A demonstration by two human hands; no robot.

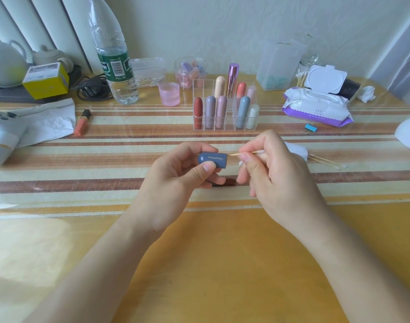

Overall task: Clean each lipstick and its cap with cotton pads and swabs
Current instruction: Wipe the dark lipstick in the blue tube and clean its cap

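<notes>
Left hand (176, 176) fingers closed around blue-grey lipstick cap (212, 159); right hand (272, 173) fingers pinch cotton swab (245, 153), tip at cap opening.

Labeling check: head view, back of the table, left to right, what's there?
Yellow box → water bottle → pink cup → clear lipstick organizer → purple wipes pack → crumpled tissue.

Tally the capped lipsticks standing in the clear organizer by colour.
In the clear organizer:
Red: 1
Mauve/pink: 3
Cream: 1
Metallic pink: 1
Coral: 1
Blue-grey: 1
White: 1
Total: 9
</notes>
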